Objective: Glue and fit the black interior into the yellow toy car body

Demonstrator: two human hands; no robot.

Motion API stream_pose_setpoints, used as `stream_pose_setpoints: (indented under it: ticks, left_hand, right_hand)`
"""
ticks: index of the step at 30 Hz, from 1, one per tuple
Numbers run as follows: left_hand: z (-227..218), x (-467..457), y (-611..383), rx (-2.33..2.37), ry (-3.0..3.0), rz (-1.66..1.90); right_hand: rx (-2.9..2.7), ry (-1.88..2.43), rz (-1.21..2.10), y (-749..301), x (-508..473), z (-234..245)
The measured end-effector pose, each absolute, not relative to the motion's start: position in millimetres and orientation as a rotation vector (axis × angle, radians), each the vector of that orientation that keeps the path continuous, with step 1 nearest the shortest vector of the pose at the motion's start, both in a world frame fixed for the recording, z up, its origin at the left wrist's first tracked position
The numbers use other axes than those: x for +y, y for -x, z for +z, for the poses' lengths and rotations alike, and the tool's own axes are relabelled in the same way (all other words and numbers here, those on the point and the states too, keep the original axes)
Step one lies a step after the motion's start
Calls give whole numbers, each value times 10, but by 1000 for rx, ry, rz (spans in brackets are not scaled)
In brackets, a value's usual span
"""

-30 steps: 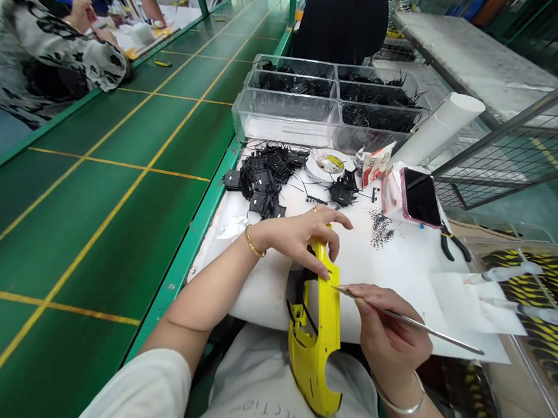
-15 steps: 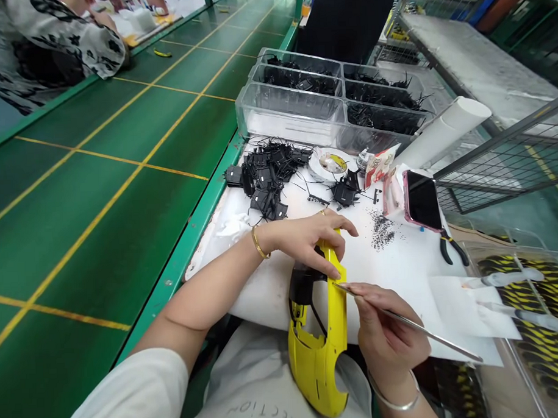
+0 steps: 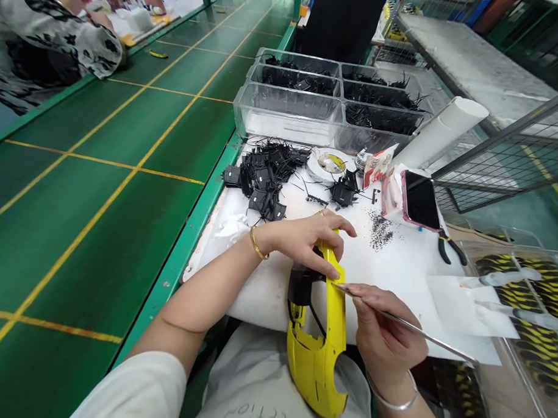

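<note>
A yellow toy car body (image 3: 338, 316) with a dark window part (image 3: 302, 285) rests tilted between the table edge and my lap. My left hand (image 3: 314, 241) is closed around its upper end, with the thumb pressed on the yellow side. My right hand (image 3: 388, 327) grips a long, slim, pointed metal tool (image 3: 430, 336) like a pencil. The tool's tip meets the yellow side just below my left thumb; whether something tiny sits at the tip I cannot tell. A scatter of tiny black bits (image 3: 381, 231) lies on the white table beyond my hands.
A pile of black wired parts (image 3: 264, 179), a tape roll (image 3: 327, 164), a phone (image 3: 420, 199) and pliers (image 3: 450, 250) lie on the table. Behind stands a clear divided tray (image 3: 289, 111). A green conveyor (image 3: 166, 133) runs at left, a co-worker's patterned sleeve (image 3: 94, 45) beyond it.
The whole view has shifted very slightly. Both hands keep the same hold, and the tool tip stays at the same spot on the car body.
</note>
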State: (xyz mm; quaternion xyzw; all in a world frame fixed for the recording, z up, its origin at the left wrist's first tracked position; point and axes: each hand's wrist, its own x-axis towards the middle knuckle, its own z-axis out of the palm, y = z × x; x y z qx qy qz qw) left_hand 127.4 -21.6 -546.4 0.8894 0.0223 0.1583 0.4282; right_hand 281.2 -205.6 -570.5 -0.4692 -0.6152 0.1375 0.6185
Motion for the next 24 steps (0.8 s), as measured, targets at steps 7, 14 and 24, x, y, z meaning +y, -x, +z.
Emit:
stream_pose_setpoints:
  ticks: [7,14,24]
  left_hand:
    - [-5534,-227,-1298,27,-2285,483]
    - [-5404,-281,-1226,177,-2294,307]
    - [-5410,-302,-1274,159,-2318,247]
  right_hand:
    - [-1416,1028,351,-2821,-2060,-5734]
    - [-1379,1059,158,-2908,-2051,-5653]
    - [-968,1351,1046,-2863,-1909,-5735]
